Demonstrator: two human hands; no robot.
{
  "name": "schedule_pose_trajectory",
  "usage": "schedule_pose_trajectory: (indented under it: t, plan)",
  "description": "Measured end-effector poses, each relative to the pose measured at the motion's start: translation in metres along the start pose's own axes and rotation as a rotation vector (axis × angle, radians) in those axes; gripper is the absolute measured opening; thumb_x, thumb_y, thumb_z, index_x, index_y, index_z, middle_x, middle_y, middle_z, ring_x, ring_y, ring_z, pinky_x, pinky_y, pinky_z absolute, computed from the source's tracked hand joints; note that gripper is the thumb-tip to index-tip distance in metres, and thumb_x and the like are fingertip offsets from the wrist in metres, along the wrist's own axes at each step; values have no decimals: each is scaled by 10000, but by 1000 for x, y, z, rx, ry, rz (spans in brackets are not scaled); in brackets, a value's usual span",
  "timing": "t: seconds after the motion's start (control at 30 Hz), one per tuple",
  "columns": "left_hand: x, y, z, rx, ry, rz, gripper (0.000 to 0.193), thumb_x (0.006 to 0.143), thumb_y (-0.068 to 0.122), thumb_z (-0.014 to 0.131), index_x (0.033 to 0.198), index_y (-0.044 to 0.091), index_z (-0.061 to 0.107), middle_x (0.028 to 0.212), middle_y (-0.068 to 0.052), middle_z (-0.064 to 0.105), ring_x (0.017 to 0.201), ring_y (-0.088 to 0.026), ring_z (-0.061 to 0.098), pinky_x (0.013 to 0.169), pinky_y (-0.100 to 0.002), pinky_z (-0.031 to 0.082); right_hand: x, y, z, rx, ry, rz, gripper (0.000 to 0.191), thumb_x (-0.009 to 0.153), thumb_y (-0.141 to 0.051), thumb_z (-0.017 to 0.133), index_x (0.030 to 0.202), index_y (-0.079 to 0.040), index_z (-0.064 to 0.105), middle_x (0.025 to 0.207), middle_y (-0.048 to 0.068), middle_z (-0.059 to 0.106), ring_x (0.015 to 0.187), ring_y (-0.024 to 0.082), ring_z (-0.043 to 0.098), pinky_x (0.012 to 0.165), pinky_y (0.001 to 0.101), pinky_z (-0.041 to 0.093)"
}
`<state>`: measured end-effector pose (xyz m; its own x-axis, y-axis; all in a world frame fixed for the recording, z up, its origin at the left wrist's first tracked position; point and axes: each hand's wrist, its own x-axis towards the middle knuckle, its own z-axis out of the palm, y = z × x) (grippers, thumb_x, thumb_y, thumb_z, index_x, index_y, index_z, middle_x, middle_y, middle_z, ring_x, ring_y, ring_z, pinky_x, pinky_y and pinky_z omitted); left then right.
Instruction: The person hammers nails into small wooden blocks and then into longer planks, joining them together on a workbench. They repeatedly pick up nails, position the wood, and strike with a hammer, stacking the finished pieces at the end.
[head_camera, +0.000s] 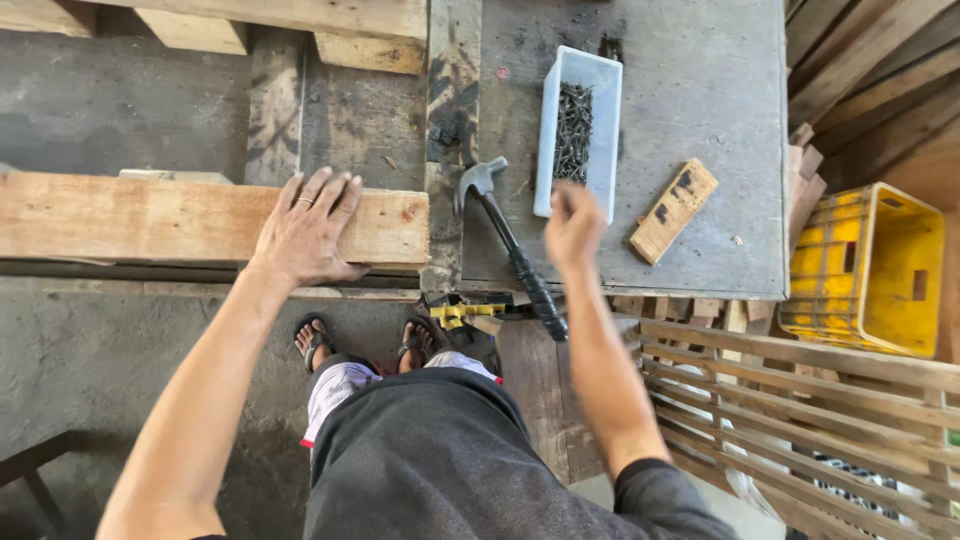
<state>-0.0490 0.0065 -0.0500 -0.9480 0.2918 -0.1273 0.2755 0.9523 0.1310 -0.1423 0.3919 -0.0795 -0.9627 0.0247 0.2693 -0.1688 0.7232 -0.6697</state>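
My left hand (305, 232) lies flat, fingers spread, on a thick wooden plank (130, 215) that rests across the workbench. My right hand (573, 228) hovers blurred over the bench edge, just below a white plastic tray of dark nails (578, 128); its fingers are curled and I cannot make out anything in them. A claw hammer (508, 248) with a black handle lies on the bench between my two hands, its head next to the tray.
A small wood offcut (674, 210) lies on the grey bench top (700, 80) right of the tray. A yellow plastic crate (868, 268) stands at the right, with a slatted wooden frame (800, 400) below it. More planks (300, 25) lie at the back.
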Motion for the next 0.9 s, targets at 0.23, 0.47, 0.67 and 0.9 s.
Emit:
schedule_pose_trajectory:
  t: [0.23, 0.47, 0.67, 0.9]
  plan:
    - [-52, 59, 21, -81, 235, -293, 1085, 657, 509, 853, 1541, 79, 394, 1645, -250, 194, 1505, -509, 126, 1193, -673, 101, 94, 31, 22, -678, -582, -78, 248, 778, -240, 722, 941, -67, 791, 946, 240, 744, 922, 417, 721, 834, 505, 562]
    - [-104, 154, 68, -852, 654, -381, 428, 841, 216, 780, 1250, 125, 691, 1362, -125, 618, 1296, -348, 559, 1104, -471, 448, 88, 44, 15, -534, -249, -30, 265, 919, -318, 717, 978, -76, 807, 884, 240, 729, 833, 391, 703, 781, 462, 538]
    - [-76, 174, 54, -800, 705, -169, 381, 925, 182, 690, 1293, 87, 659, 1219, -129, 671, 1094, -320, 667, 941, -410, 554, -5, -4, -25, 88, -139, -297, 305, 1161, -169, 632, 917, 0, 702, 859, 135, 694, 778, 244, 662, 767, 392, 500]
    - [-75, 184, 61, -765, 442, -70, 213, 928, 124, 677, 1133, 77, 711, 1033, -109, 674, 949, -290, 701, 752, -387, 572, -142, -46, 5, 344, -668, -78, 110, 981, -96, 718, 914, -11, 700, 775, 98, 635, 684, 159, 555, 621, 302, 447]
